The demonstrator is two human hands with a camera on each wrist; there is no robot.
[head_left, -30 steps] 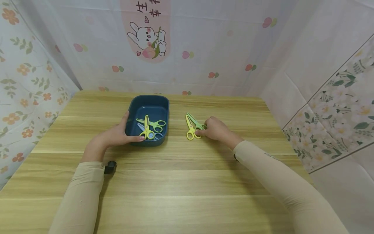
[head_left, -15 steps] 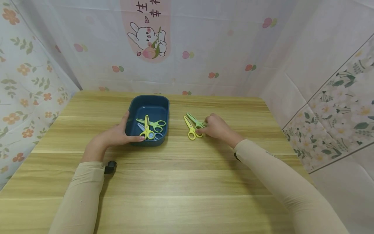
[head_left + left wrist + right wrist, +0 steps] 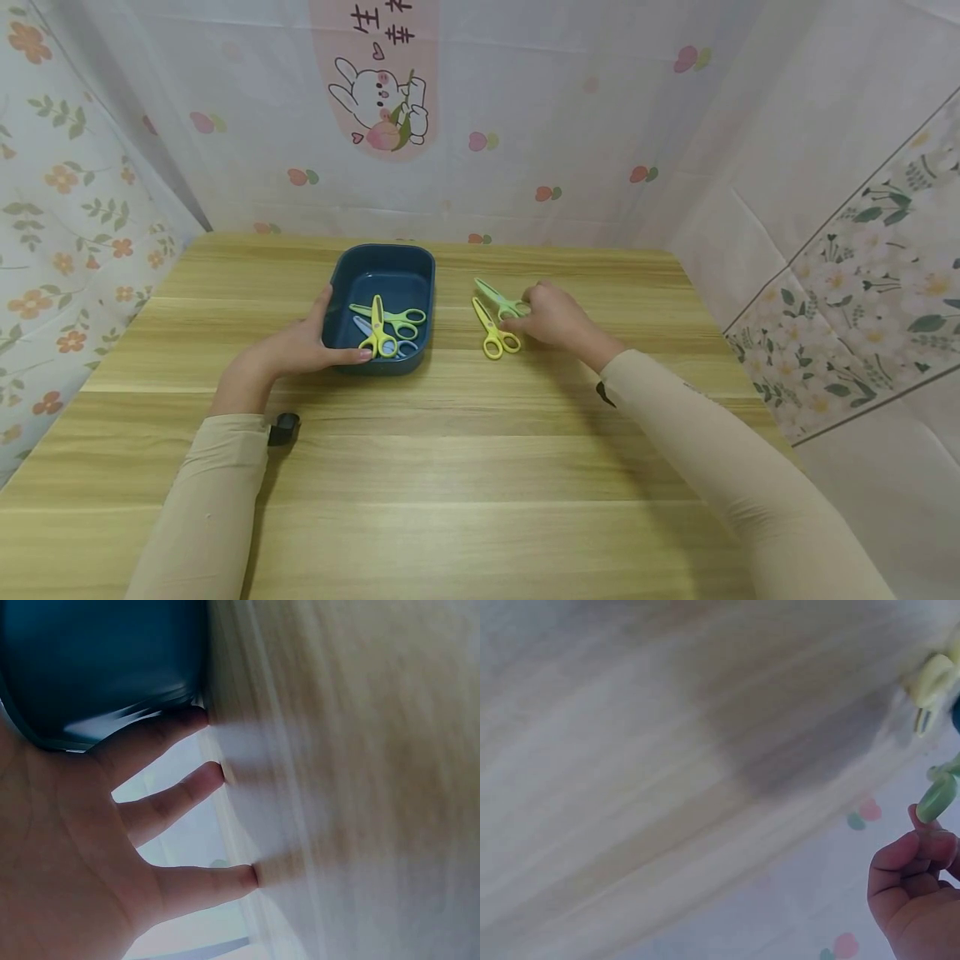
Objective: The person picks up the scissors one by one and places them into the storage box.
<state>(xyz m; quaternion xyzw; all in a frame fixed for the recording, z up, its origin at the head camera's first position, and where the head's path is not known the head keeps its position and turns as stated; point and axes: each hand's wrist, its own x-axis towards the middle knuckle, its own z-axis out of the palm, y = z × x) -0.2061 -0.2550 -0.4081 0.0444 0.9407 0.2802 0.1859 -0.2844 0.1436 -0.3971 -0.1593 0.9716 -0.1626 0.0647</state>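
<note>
The left hand [image 3: 298, 343] rests against the left side of a dark blue bin [image 3: 393, 283], its thumb along the near rim. In the left wrist view its fingers [image 3: 199, 885] are spread and fairly straight, tips at the tabletop beside the bin. The right hand [image 3: 558, 317] pinches a handle of light green scissors [image 3: 495, 295], whose blades point up-left. Yellow scissors [image 3: 491, 330] lie on the table just left of that hand. Inside the bin, yellow scissors [image 3: 377, 325] lie across green scissors [image 3: 408, 317] and blue scissors [image 3: 362, 324].
The wood-grain table [image 3: 450, 483] reaches back to a printed white curtain [image 3: 540, 117]. A floral curtain [image 3: 60, 217] hangs on the left, and a white and floral panel [image 3: 885, 275] on the right. A black wrist strap piece [image 3: 283, 428] shows at the left sleeve.
The green scissors have come away from the yellow pair, moving up and slightly left with the right hand. The yellow pair shifted a little. The left hand has stayed put.
</note>
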